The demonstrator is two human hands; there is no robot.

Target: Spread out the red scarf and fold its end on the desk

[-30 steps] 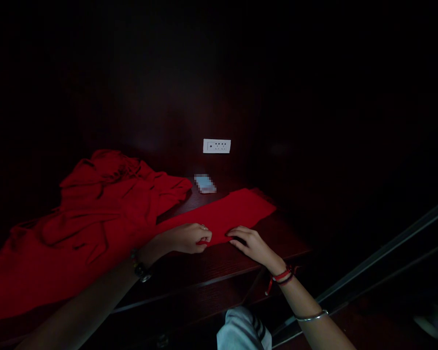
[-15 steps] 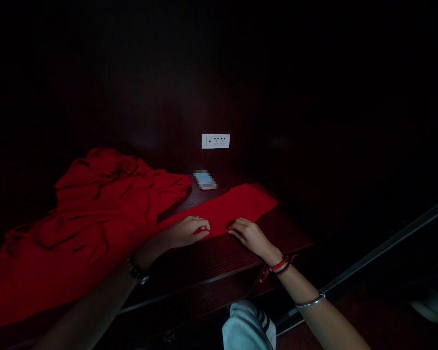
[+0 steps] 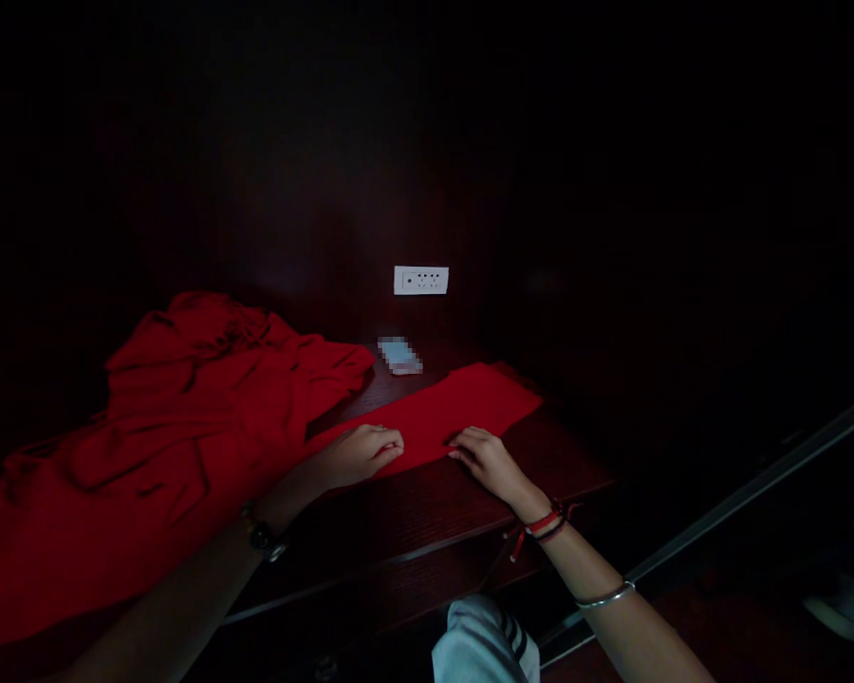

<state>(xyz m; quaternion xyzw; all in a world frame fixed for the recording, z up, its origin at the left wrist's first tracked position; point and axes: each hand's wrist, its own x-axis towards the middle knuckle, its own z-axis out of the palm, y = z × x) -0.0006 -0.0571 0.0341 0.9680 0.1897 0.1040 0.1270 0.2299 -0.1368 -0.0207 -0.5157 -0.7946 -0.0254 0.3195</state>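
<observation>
A long red cloth lies on a dark wooden tabletop (image 3: 427, 512). Its flat, folded end (image 3: 462, 410) stretches toward the right, and the rest is heaped in a crumpled pile (image 3: 185, 427) on the left. My left hand (image 3: 360, 452) rests on the near edge of the flat part with its fingers curled onto the fabric. My right hand (image 3: 488, 457) sits a little to the right, fingers bent and pinching the same near edge. The scene is very dark.
A small pale blurred object (image 3: 399, 355) lies on the table behind the cloth. A white socket panel (image 3: 420, 280) is set in the dark wall behind. The table's front edge runs just below my wrists. A pale sloping rail (image 3: 754, 484) crosses the lower right.
Both hands have slid slightly away from me along the cloth's near edge and moved a little apart. The view shifted a bit; the cloth pile stays as it was.
</observation>
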